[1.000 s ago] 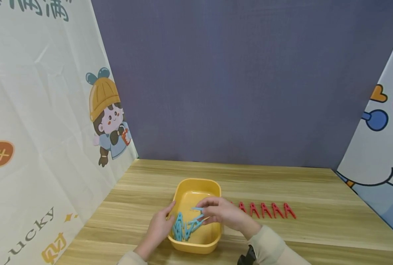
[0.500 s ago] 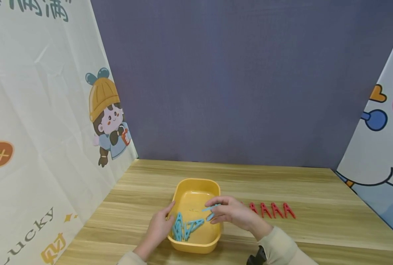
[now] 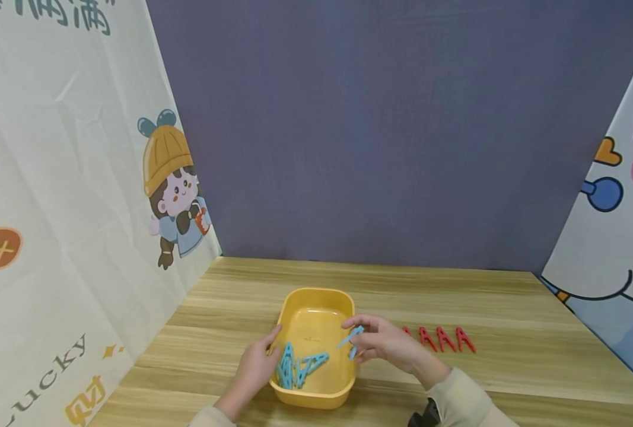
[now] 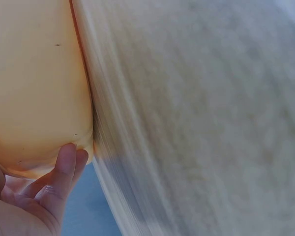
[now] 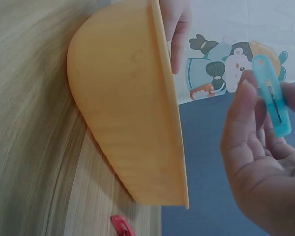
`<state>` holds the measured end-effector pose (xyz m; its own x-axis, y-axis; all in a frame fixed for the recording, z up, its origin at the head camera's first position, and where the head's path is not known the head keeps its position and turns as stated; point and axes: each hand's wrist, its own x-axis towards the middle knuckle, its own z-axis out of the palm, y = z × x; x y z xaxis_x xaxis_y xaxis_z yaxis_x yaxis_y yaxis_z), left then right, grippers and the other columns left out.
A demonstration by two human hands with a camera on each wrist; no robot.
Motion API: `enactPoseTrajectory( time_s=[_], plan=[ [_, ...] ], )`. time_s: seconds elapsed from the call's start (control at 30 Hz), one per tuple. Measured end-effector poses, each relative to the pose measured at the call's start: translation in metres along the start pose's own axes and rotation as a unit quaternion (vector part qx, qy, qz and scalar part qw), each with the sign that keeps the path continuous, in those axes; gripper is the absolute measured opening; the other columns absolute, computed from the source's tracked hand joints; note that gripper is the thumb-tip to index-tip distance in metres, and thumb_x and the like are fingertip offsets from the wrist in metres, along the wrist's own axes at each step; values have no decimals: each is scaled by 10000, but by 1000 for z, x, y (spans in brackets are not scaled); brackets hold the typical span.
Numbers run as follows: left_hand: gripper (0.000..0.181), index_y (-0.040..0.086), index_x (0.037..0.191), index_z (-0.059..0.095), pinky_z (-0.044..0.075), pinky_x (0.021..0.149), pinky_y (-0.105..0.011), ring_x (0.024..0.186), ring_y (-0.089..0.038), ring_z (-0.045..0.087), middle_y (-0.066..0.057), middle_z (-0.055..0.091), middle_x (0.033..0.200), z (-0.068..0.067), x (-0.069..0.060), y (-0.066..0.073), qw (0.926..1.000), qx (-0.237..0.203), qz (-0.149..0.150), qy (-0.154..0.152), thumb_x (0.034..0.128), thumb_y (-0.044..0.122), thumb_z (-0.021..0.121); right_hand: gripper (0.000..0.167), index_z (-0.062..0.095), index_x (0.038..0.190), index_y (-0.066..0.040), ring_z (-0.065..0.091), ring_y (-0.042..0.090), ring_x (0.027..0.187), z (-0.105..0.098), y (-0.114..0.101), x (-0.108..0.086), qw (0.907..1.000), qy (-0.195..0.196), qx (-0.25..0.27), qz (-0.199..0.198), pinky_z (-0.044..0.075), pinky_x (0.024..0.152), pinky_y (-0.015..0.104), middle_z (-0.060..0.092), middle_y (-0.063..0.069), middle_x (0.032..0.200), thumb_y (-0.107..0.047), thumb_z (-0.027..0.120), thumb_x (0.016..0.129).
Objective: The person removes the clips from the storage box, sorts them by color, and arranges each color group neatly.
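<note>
1. A blue clothespin (image 5: 272,98) was above the right rim of the yellow tray (image 3: 316,326), pinched by the loosely curled right hand (image 3: 384,344).
2. A slack pinch could have dropped it.
3. The left hand (image 3: 257,360) gripped the tray's left side.
4. At least 4 red clothespins (image 3: 444,337) lay on the wooden table (image 3: 508,308); a blue-grey backdrop (image 3: 375,148) hung behind.

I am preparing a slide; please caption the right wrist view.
The right hand holds a blue clip beside a yellow tub, with a red clip on the wood-grain table.
</note>
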<state>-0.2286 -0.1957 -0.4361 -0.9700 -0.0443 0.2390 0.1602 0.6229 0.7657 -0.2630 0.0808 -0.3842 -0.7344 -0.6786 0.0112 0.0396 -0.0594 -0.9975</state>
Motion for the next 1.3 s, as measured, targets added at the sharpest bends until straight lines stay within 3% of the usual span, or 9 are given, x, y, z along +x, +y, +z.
enactPoseTrajectory(
  time_s=[0.1, 0.27, 0.5, 0.67, 0.97, 1.07, 1.2, 1.3],
  plan=[
    [458, 30, 1308, 500, 445, 432, -242, 765, -245, 594, -315, 508, 1203, 1, 0, -1, 10000, 5, -16, -2, 852, 21, 542, 398, 449, 1214, 65, 600, 173, 729, -2, 1, -2, 10000, 76, -32, 14, 508, 643, 276, 566, 116, 908, -83, 592, 874],
    [460, 37, 1315, 494, 437, 405, -243, 551, -150, 531, -319, 498, 1212, 1, 1, -3, 9999, -24, -101, -29, 856, 29, 534, 441, 433, 1239, 71, 543, 136, 717, -7, 2, -5, 9997, 170, -134, 107, 500, 641, 274, 502, 89, 923, -107, 608, 875],
    [459, 36, 1315, 493, 423, 377, -230, 418, -102, 420, -325, 500, 1205, 1, 1, -3, 9999, -83, -126, -23, 857, 28, 530, 361, 486, 1188, 35, 530, 131, 714, -16, 5, -10, 9994, 192, -261, 149, 494, 631, 274, 509, 90, 933, -115, 604, 882],
    [462, 42, 1317, 493, 420, 368, -227, 401, -89, 396, -324, 497, 1210, 1, 1, -3, 9998, -123, -134, -26, 858, 24, 530, 344, 498, 1164, 31, 538, 141, 728, -19, 7, -13, 9990, 182, -395, 117, 494, 632, 278, 534, 97, 945, -110, 613, 872],
    [449, 38, 1305, 507, 433, 395, -242, 516, -149, 504, -318, 508, 1201, 1, 1, -5, 9999, -70, -76, 14, 857, 34, 534, 360, 502, 1164, 41, 560, 187, 721, -29, 12, -21, 9948, 269, -939, 274, 512, 653, 351, 557, 116, 936, -130, 620, 869],
    [447, 37, 1301, 511, 427, 385, -234, 476, -128, 470, -321, 510, 1195, 1, 1, -5, 9999, -71, -61, 45, 855, 32, 535, 359, 508, 1163, 42, 571, 198, 716, -34, 16, -24, 9933, 308, -1063, 341, 518, 652, 375, 568, 115, 934, -135, 620, 872],
    [448, 35, 1301, 510, 421, 372, -226, 417, -102, 408, -325, 507, 1195, 1, 2, -5, 9999, -104, -49, 51, 854, 29, 536, 371, 500, 1164, 64, 563, 179, 663, -40, 23, -25, 9905, 367, -1237, 472, 510, 597, 350, 580, 104, 895, -135, 619, 874],
    [449, 30, 1299, 510, 425, 377, -225, 441, -108, 436, -324, 509, 1193, 1, 2, -5, 9999, -98, -17, 38, 852, 26, 539, 386, 492, 1146, 86, 560, 174, 620, -43, 29, -25, 9865, 445, -1488, 524, 513, 552, 344, 575, 99, 850, -136, 634, 862]
  ],
)
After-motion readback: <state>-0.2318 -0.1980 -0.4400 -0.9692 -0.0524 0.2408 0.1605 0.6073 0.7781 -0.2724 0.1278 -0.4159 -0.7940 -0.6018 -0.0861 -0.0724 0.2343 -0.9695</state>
